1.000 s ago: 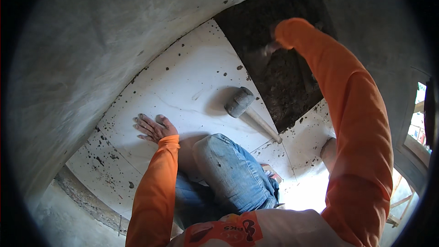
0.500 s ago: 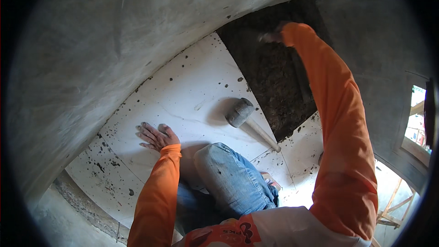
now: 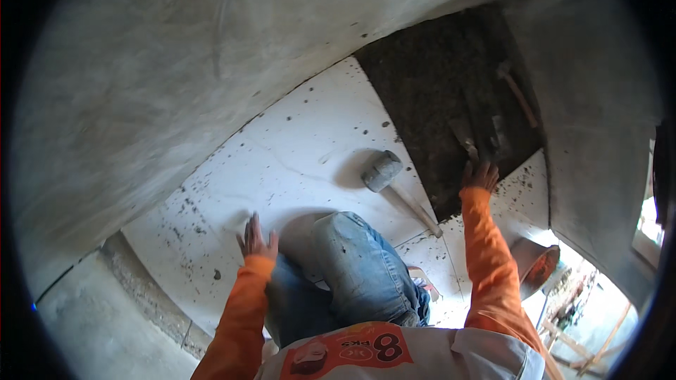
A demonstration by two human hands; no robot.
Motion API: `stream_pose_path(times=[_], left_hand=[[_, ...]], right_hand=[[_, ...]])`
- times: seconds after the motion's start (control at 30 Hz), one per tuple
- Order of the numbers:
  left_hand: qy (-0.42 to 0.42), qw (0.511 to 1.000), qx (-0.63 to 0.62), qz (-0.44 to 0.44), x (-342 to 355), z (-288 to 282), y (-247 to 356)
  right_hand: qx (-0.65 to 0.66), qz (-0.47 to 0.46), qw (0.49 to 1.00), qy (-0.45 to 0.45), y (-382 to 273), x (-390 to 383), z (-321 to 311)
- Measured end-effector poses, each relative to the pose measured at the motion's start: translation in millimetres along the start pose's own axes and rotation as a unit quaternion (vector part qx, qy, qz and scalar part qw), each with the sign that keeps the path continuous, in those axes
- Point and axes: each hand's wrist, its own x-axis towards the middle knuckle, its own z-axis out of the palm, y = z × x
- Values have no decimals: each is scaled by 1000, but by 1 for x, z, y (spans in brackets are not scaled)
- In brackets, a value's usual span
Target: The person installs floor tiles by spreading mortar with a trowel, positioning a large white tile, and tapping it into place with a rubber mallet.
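My right hand (image 3: 481,176) is low over the near edge of the dark mortar bed (image 3: 429,98), its fingers spread and pointing forward. Just beyond the fingertips lies a trowel (image 3: 462,135), its handle end touching or almost touching them. My left hand (image 3: 259,241) is open, fingers apart, held beside my knee over the white tiles (image 3: 303,141); it holds nothing. Between my two hands a mallet (image 3: 384,171) with a grey head rests on the tile, its handle slanting toward the mortar's near corner.
A hammer (image 3: 520,98) with a reddish handle lies at the mortar's right side, and a shiny flat piece (image 3: 498,134) near the trowel. Bare grey walls (image 3: 176,63) curve around left and right. A bucket (image 3: 539,266) stands right of my forearm. Crumbs dot the tiles.
My right hand has come back from the far part of the mortar to its near edge. My left hand has lifted off the tile and drawn closer. The hammer and bucket now show.
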Motion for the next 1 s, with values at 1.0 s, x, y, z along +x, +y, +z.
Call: stream_pose_path(times=[1.0], left_hand=[[14,997,-57,-56,-114,-12,37]], right_hand=[[-41,-519,852,-57,-267,26,82]])
